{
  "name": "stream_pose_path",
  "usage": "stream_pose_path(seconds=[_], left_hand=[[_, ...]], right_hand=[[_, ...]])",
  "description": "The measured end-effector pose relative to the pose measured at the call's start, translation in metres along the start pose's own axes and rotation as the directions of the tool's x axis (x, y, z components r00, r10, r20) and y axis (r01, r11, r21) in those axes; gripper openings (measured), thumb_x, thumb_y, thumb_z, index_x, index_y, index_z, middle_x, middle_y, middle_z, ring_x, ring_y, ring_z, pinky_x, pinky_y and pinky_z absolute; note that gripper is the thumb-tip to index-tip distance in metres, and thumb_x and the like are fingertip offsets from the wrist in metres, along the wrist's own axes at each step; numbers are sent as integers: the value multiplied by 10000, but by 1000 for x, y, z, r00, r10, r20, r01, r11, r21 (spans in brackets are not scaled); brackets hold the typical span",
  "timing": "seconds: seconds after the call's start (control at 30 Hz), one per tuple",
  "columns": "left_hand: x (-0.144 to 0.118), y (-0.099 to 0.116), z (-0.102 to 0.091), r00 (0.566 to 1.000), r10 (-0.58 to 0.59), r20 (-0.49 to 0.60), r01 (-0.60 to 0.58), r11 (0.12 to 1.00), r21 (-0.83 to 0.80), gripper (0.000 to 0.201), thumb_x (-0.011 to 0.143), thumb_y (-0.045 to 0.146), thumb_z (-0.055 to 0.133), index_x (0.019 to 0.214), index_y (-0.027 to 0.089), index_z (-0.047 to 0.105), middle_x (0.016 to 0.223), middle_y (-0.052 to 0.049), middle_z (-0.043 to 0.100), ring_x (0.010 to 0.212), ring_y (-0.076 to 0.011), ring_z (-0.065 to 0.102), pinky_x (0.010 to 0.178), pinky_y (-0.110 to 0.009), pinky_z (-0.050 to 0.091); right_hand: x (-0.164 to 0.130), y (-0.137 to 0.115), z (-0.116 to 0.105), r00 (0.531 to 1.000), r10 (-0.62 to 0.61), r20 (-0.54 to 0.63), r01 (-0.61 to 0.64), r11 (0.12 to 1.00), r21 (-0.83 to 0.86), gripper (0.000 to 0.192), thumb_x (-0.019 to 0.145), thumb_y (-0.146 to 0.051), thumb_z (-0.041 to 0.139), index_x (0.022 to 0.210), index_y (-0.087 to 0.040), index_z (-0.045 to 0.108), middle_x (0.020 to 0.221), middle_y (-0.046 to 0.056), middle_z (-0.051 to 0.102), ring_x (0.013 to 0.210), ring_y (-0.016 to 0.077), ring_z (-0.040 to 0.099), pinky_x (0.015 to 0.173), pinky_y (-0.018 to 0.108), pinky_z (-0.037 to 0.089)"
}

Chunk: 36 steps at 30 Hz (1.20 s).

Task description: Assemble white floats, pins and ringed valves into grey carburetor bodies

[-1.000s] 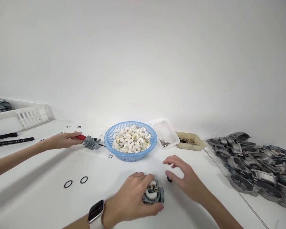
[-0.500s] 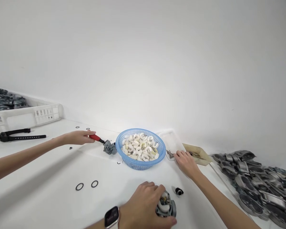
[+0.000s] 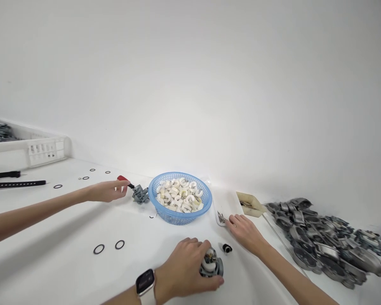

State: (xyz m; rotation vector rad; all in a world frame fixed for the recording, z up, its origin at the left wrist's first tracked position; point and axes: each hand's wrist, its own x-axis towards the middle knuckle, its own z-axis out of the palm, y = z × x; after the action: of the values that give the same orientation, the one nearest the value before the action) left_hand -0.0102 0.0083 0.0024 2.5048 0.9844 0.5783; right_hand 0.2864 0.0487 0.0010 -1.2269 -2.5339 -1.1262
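White table (image 3: 60,271) spans the whole lower field. Heap of grey cast metal housings (image 3: 320,241) lies at 4 o'clock, reaching toward the right edge. White perforated crate (image 3: 34,148) at 9 o'clock, far left, with dark metal parts just visible inside. Blue plastic basket (image 3: 180,198) sits near centre, filled with white curved pieces (image 3: 178,195). A co-worker's arm comes in from 8 o'clock; that co-worker's hand (image 3: 106,190) is closed around a red-handled tool (image 3: 123,179) whose tip meets a small grey casting (image 3: 140,194) just beside the basket's left rim. Black strap tool (image 3: 9,180) lies at 9 o'clock below the crate. Clear shallow tray (image 3: 225,202) stands just right of the basket, a tan tray (image 3: 249,203) beyond it. Left hand (image 3: 184,271), smartwatch (image 3: 145,283) on the wrist, at 6 o'clock, fingers curled tight round a small grey motor assembly (image 3: 211,264) resting on the table. Right hand (image 3: 246,231) at 5 o'clock, fingers loosely spread, fingertips touching the thin metal pins (image 3: 221,218) at the clear tray's near end; whether it pinches one, cannot tell. Small black part (image 3: 227,248) lies between the two hands. Two black O-rings (image 3: 109,247) at 7 o'clock, more scattered far left.
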Motion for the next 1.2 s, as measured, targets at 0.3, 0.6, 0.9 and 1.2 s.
stream_pose_path(seconds=[0.3,0.6,0.9,1.2], left_hand=[[0,2,-3,1000,28,0,-28,1000,-9,509,828,634,708,1114,220,627,980,-93,710,936,-332,666,870,-446,508],[-1,-3,0,1000,19,-1,-19,998,-56,514,805,643,731,1103,239,621,974,-73,689,903,-305,655,814,-391,488],[3,-1,-1,998,58,27,-54,990,-131,463,757,607,787,984,236,628,922,-26,709,855,-265,669,720,-319,445],[3,1,0,997,53,50,-43,982,-186,473,735,602,810,996,241,655,932,-6,730,861,-247,681,732,-307,459]], right_hand=[[-15,-33,-56,994,97,44,-104,968,230,307,900,48,426,920,-200,606,848,39,609,716,205,578,610,298,417],[-4,-58,-105,983,181,43,-182,891,416,273,962,-10,375,991,-208,560,861,46,634,780,230,598,648,331,485],[2,-73,-125,975,214,64,-210,781,588,257,992,-29,368,1022,-216,542,874,48,639,808,240,578,653,341,473],[-1,-79,-123,968,241,67,-231,760,607,263,978,-26,365,1014,-213,547,858,48,648,812,241,590,648,337,477]])
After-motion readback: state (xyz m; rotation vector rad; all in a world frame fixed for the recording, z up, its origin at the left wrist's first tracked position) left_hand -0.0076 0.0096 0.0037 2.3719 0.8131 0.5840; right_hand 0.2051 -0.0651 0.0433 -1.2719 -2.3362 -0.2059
